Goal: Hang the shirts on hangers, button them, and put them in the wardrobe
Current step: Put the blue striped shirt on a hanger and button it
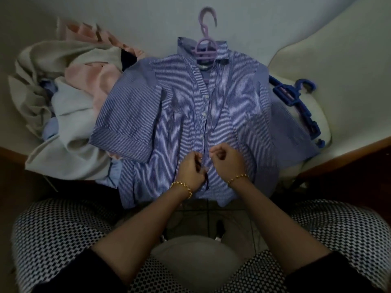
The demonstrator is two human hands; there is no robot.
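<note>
Gold-braceleted left hand [191,169]: fingers curled in, pinching the left edge of the front opening of the striped shirt [169,113], low on the front, below the lowest visible button.
Gold-braceleted right hand [226,160]: fingers curled towards the palm, thumb and forefinger pinching the opposite edge of the same opening. The two hands sit just beside each other across it.
Garment pile [63,92]: loose heap of beige, pink and pale blue cloth at the left, touching the shirt's spread left-hand sleeve.
Shirt location: front up on the pale bed surface [243,15], between the pile and the blue hangers. The hem end hangs over the near edge by the person's knees.
Shirt axis: long axis runs near to far, collar at the far end and hem at the near end.
White buttons [204,114]: three in a line up the front, with the opening lying closed at them. Above them the neck falls open in a V.
Lilac hanger [206,49]: inside the collar, hook projecting beyond it, away from the person.
Blue hangers [296,104]: right of the shirt, lying on a white cushion [317,49], partly under the shirt's shoulder. Their number cannot be told.
Patterned trousers [53,240]: black-and-white, on both knees at the bottom edge.
</note>
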